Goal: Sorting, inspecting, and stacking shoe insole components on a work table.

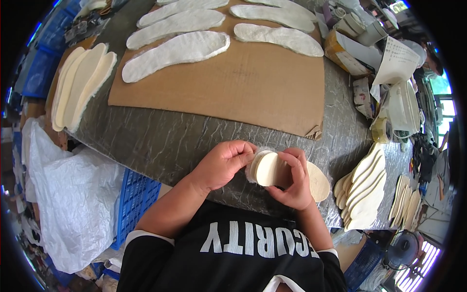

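Above the near edge of the table, both my hands hold a cream insole (269,169) with a fluffy white layer showing along its left end. The thumb and fingers of my left hand (228,163) pinch that fluffy edge. Around the insole's body curl the fingers of my right hand (296,177), thumb below and fingers above, and the piece looks bent in the grip. A tan rounded end (318,182) shows past my right hand; whether it belongs to the same insole I cannot tell.
A cardboard sheet (233,92) bears several white fleecy insoles (177,54). Stacked insoles lie at far left (83,87) and at right (362,187). Boxes (346,53) and a tape roll (381,130) stand at the right. A blue crate (136,202) and white plastic sheeting (73,199) sit below left.
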A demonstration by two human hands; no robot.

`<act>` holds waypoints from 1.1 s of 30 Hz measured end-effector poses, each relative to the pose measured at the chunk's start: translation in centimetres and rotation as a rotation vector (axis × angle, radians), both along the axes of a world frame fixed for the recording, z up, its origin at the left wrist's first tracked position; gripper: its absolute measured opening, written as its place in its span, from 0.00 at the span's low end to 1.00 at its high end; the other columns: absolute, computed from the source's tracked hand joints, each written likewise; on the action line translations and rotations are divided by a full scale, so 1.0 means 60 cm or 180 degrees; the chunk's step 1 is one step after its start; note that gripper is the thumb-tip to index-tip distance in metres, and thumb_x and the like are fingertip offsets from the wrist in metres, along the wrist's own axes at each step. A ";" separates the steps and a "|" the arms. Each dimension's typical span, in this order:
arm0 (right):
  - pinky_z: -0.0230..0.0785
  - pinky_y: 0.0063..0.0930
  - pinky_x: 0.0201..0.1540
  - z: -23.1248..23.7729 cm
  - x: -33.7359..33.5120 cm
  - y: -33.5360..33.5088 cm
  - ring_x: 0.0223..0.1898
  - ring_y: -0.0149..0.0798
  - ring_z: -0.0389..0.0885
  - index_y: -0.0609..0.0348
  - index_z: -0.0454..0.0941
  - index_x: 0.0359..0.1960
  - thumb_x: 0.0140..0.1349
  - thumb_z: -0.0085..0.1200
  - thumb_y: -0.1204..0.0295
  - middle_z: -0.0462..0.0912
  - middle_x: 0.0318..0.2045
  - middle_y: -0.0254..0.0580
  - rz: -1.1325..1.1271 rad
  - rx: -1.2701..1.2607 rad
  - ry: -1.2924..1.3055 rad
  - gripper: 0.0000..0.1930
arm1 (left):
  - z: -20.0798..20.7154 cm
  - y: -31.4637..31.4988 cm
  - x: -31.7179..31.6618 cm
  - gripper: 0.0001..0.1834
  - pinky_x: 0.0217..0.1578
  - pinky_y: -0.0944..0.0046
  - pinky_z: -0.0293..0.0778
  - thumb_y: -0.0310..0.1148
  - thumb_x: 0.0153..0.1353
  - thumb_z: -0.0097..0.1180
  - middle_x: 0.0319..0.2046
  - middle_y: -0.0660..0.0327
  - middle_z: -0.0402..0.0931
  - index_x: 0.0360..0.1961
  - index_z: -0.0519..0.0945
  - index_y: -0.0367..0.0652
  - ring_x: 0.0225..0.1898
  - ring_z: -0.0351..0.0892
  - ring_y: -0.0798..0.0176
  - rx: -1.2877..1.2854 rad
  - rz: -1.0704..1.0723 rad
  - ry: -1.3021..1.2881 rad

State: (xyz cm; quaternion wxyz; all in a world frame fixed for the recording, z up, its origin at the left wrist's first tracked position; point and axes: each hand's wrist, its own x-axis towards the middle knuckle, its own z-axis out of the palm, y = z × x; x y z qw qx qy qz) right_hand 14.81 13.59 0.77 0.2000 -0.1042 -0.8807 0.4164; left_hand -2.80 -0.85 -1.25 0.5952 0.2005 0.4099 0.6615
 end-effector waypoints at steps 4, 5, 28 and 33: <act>0.69 0.39 0.51 -0.002 0.000 0.003 0.50 0.52 0.71 0.62 0.69 0.55 0.33 0.70 0.75 0.69 0.49 0.52 0.0016 -0.0005 -0.0118 0.40 | 0.007 0.003 -0.001 0.08 0.41 0.69 0.72 0.26 0.70 0.49 0.43 0.60 0.75 0.33 0.75 0.35 0.41 0.73 0.70 -0.0007 -0.0008 -0.0040; 0.69 0.39 0.51 -0.002 0.000 0.003 0.50 0.52 0.71 0.62 0.69 0.55 0.33 0.70 0.75 0.69 0.49 0.52 0.0017 -0.0005 -0.0117 0.40 | 0.008 0.004 -0.001 0.08 0.41 0.69 0.72 0.26 0.70 0.49 0.43 0.60 0.75 0.33 0.75 0.34 0.41 0.73 0.70 -0.0009 0.0012 0.0000; 0.68 0.41 0.53 -0.014 -0.002 0.006 0.51 0.53 0.71 0.59 0.68 0.55 0.33 0.71 0.76 0.69 0.50 0.52 0.0001 -0.0067 -0.0123 0.40 | 0.015 0.009 0.008 0.09 0.41 0.71 0.70 0.29 0.69 0.50 0.38 0.64 0.77 0.33 0.77 0.35 0.37 0.71 0.74 -0.0096 0.0096 0.0087; 0.68 0.42 0.52 -0.016 -0.001 0.003 0.51 0.54 0.70 0.58 0.68 0.55 0.33 0.71 0.76 0.68 0.51 0.54 -0.0011 0.0022 -0.0082 0.41 | 0.016 0.009 0.005 0.09 0.38 0.71 0.69 0.28 0.68 0.50 0.38 0.63 0.76 0.30 0.74 0.35 0.35 0.70 0.74 -0.0053 0.0007 0.0583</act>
